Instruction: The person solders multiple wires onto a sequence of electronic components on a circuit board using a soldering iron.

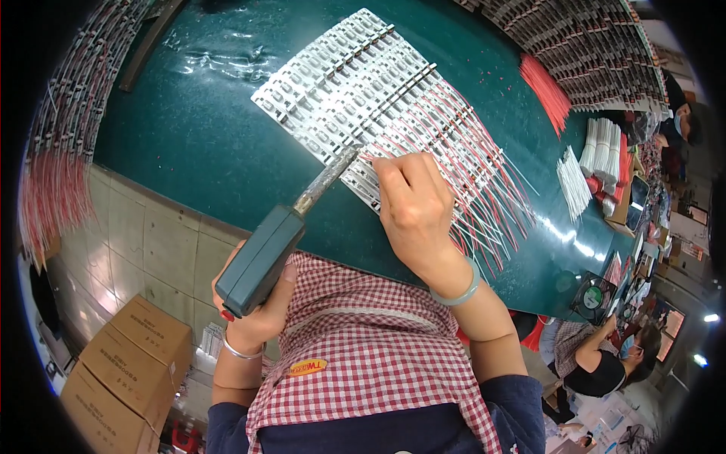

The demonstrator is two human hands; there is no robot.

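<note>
My left hand (268,306) is wrapped round a dark green soldering gun (265,253). Its metal barrel slants up and to the right, and the tip reaches the near edge of a panel of white strip boards (333,91) lying on the table. Close beside that tip, my right hand (412,200) has its fingertips pinched together over the boards. A thin wire end seems to be between them, mostly hidden by the fingers. Red and white wires (484,174) fan out from the panel's right part, some passing behind my right hand.
The green table (174,151) carries loose red wires (546,89), white wires (573,184) and a small black fan (592,296). Wired boards hang at the left (72,113) and lie at the upper right. Cardboard boxes (125,363) stand on the floor; a co-worker (605,356) sits at right.
</note>
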